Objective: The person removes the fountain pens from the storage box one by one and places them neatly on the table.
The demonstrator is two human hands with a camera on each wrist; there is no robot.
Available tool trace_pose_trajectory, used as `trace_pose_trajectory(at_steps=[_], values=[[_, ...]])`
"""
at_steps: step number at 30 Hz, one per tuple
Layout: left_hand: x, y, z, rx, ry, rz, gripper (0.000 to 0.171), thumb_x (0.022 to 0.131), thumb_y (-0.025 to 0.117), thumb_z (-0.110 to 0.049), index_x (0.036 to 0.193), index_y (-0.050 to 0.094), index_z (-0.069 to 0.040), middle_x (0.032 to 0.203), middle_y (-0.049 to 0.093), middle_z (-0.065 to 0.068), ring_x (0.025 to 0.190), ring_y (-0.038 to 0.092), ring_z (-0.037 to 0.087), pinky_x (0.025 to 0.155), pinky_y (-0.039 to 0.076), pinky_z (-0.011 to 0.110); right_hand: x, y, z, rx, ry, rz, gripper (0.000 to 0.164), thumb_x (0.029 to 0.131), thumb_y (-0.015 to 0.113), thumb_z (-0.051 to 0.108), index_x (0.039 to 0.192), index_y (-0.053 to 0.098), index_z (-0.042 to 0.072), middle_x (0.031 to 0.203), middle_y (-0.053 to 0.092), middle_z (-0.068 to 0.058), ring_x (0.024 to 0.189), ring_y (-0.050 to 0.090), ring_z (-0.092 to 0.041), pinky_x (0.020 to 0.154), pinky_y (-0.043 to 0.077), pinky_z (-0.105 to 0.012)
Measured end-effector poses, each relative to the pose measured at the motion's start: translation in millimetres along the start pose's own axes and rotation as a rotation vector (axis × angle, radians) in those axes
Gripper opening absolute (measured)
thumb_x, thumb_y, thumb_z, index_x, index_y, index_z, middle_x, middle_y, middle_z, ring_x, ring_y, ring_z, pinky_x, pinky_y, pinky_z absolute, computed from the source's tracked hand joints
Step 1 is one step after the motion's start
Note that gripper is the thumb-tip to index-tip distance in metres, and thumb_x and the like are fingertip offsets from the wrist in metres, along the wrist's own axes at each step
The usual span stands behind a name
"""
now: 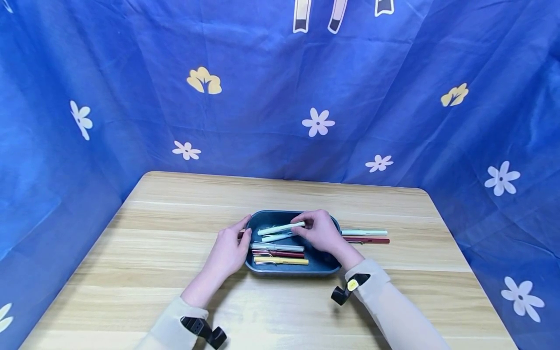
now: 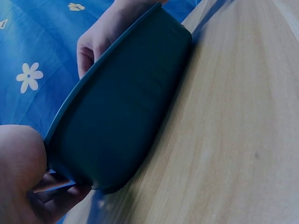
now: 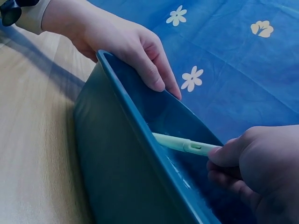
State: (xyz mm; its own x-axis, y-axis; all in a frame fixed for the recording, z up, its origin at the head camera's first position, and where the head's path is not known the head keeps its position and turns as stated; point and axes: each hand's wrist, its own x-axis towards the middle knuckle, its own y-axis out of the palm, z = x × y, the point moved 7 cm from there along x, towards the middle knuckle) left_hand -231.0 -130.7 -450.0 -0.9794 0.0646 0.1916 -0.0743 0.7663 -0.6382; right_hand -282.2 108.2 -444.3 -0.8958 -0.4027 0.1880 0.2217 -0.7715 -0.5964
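A dark teal plastic bin [image 1: 321, 268] rests on the table. At its left end my left hand [image 1: 232, 245] grips the rim, thumb over the inside and fingers along the outer wall. Over the bin's right half, my right hand [image 1: 323, 234] pinches the end of a pale green pen [image 3: 180, 143] between thumb and fingers. In the head view another pale pen [image 1: 276, 237] lies just below it. Nearer the front inside the bin lie a silver-grey pen [image 1: 282, 247], a dark red pen [image 1: 284, 254] and a yellow pen [image 1: 284, 261].
Right of the bin, a light mint pen [image 1: 367, 233] and a dark red pen [image 1: 369, 240] lie on the wooden table [image 1: 437, 291], partly hidden by the right hand and bin. A blue flowered curtain [image 1: 262, 121] hangs around the back and sides.
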Motion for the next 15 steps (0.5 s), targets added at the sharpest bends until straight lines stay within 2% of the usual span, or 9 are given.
trace_pose_trajectory(at_steps=[7, 15], values=[[-0.3, 0.1, -0.3, -0.007, 0.005, -0.004, 0.046, 0.107, 0.059, -0.016, 0.150, 0.057, 0.001, 0.138, 0.064, 0.027, 0.128, 0.063, 0.039, 0.111, 0.047, 0.055, -3.3, -6.2, 3.8, 0.062, 0.019, -0.044, 0.013, 0.091, 0.085, 0.009, 0.104, 0.085, 0.010, 0.102, 0.078, -0.001, 0.069, 0.060, -0.009, 0.063, 0.051, -0.023], [-0.2, 0.8, 0.1, -0.004, 0.002, -0.004, 0.046, 0.107, 0.059, -0.015, 0.151, 0.057, 0.001, 0.137, 0.064, 0.027, 0.128, 0.063, 0.039, 0.111, 0.048, 0.056, -7.8, -15.3, 8.6, 0.152, 0.011, -0.073, 0.013, 0.090, 0.085, 0.004, 0.102, 0.085, 0.007, 0.105, 0.079, -0.005, 0.075, 0.066, -0.011, 0.066, 0.056, -0.021]])
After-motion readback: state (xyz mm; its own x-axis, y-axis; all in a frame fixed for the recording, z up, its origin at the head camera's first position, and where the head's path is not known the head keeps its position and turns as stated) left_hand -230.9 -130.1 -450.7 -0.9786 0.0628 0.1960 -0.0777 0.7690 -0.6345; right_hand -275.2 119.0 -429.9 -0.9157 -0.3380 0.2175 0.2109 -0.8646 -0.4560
